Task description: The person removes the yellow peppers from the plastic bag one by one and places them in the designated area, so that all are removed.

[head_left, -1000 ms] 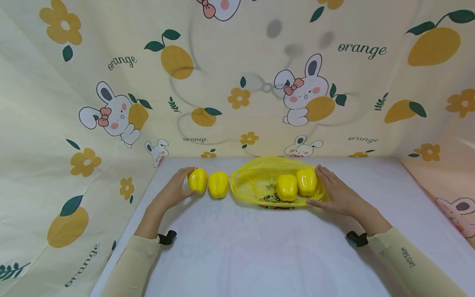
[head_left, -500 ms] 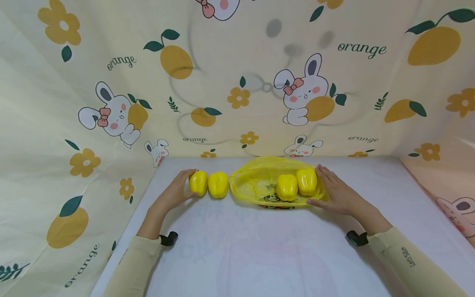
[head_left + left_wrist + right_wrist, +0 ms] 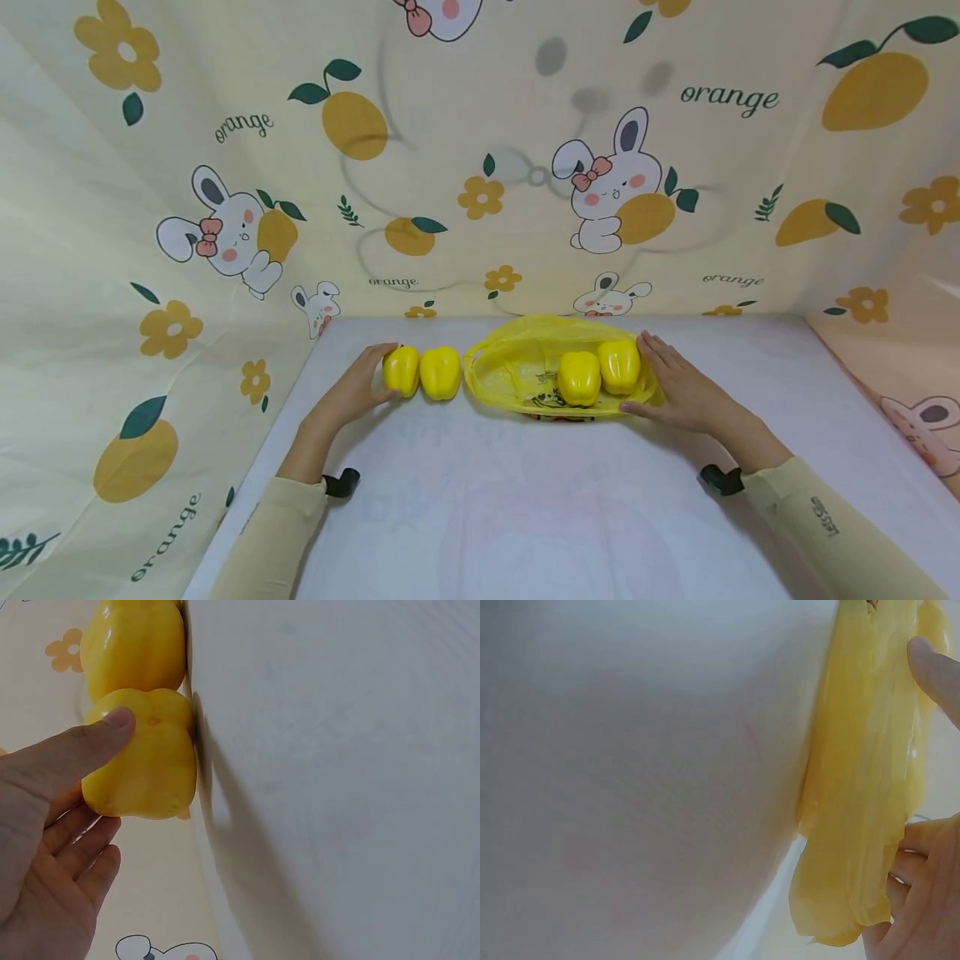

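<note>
My left hand holds the leftmost yellow bell pepper between thumb and fingers; in the left wrist view, the thumb lies across this pepper. Right beside it, touching or almost so, is a second yellow bell pepper. A translucent yellow plastic bag lies spread with its mouth facing me. Two more peppers, one in front and one behind, sit at its right end. My right hand grips that end, thumb at the front, fingers at the far side, partly hidden in the right wrist view by the bag.
All of this stands along the back of a white-covered table. A cream cloth printed with rabbits and oranges hangs behind and along the sides. Each wrist wears a small black camera, one left and one right.
The left hand has shifted slightly right with its pepper, bringing it closer to the second one. The right hand, bag and the peppers in it have stayed put.
</note>
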Motion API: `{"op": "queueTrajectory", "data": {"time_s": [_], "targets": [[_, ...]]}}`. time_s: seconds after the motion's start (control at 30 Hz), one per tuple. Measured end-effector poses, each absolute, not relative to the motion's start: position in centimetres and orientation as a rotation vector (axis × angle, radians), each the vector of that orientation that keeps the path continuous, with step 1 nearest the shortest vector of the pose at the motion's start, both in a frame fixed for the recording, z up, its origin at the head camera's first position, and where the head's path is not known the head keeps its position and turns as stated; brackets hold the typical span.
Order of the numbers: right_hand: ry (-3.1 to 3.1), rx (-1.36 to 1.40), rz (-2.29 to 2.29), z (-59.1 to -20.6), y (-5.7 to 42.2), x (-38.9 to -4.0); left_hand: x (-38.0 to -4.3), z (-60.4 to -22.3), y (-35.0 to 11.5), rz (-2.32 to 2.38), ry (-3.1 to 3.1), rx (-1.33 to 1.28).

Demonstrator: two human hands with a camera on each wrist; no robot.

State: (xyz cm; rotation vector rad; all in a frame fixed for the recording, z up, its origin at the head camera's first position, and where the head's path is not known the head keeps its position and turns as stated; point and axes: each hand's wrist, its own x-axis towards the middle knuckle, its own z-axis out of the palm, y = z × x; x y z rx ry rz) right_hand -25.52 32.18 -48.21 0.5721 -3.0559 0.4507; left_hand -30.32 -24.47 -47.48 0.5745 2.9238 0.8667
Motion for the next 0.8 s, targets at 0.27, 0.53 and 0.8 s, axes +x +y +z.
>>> {"op": "queueTrajectory", "data": {"time_s": [0.27,0.53,0.8], "targets": [[-3.075,0.564,0.436,-47.85,32.10,-25.40,-30.26,-47.44,-24.28,0.859,2.926,0.592],[-3.071,0.574,0.436,-47.85,32.17,-25.46,-30.33,-47.72,-24.40,0.862,2.927,0.608],[-3.076,0.574,0.442,-47.89,32.15,-25.45,-30.39,-47.88,-24.49,0.869,2.921,0.602]]}}
